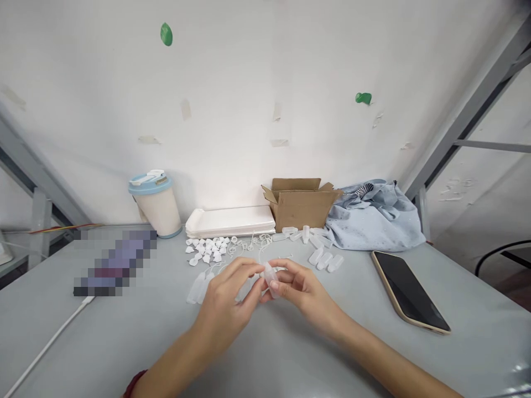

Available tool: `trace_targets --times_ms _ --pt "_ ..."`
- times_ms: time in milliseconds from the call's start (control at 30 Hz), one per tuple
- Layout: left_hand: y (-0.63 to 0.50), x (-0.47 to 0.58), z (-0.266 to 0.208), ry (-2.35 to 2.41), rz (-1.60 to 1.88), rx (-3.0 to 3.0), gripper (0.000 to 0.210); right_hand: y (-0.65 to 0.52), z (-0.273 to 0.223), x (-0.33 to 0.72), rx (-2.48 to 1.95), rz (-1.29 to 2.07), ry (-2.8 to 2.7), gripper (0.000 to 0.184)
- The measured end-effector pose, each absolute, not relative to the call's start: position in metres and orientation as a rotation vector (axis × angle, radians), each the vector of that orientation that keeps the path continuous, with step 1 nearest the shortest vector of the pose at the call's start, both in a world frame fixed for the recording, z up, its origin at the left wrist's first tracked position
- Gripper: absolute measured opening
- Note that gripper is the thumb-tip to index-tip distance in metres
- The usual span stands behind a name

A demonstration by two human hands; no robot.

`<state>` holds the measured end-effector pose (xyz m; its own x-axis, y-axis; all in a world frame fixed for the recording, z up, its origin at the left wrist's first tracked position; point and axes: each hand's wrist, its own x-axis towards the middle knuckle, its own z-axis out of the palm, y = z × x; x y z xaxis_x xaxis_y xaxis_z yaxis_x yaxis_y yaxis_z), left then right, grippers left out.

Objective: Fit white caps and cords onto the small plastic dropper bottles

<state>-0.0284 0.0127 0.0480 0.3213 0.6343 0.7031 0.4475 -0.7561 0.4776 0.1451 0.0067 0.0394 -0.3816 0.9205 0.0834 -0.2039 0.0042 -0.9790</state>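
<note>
Between my two hands is a small translucent white plastic tube point(270, 275), held tilted above the desk. My right hand point(305, 287) is closed around its body, thumb in front. The fingers of my left hand point(230, 293) pinch at its upper end, where a thin white cord point(261, 254) rises. Behind my left hand lie similar tubes with cords point(198, 287), partly hidden by the fingers. Small white plastic caps point(207, 249) are heaped beyond them, beside several coiled cords point(244, 243). More clear tubes point(324, 260) without visible cords lie to the right.
Along the wall stand a lidded cup point(160, 207), a stack of white cards or envelopes point(232, 220), an open cardboard box point(305, 210) and a bundled blue cloth point(373, 221). A phone point(410, 290) lies right; a blurred-out device point(118, 262) with a white cable point(50, 345) lies left.
</note>
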Motion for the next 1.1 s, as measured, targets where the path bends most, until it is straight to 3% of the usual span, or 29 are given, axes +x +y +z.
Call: trace_targets --times_ms 233,400,633,867,1100 --pt "0.009 -0.029 0.044 0.967 1.189 2.679 0.039 0.003 0.045 0.144 -0.861 1.602 -1.251 0.036" --pt "0.009 -0.027 0.042 0.977 1.228 2.827 0.036 0.002 0.045 0.144 -0.831 1.641 -1.246 0.035" --pt "-0.001 -0.036 0.050 0.970 1.130 2.717 0.036 0.003 0.042 0.143 -0.837 1.648 -1.425 0.035" --pt "-0.035 -0.109 0.029 1.015 0.822 2.641 0.055 -0.009 0.028 0.135 -0.896 1.918 -1.692 0.026" --pt "-0.045 -0.167 0.013 1.286 0.642 2.354 0.047 -0.009 0.025 0.129 -0.998 1.841 -1.715 0.022"
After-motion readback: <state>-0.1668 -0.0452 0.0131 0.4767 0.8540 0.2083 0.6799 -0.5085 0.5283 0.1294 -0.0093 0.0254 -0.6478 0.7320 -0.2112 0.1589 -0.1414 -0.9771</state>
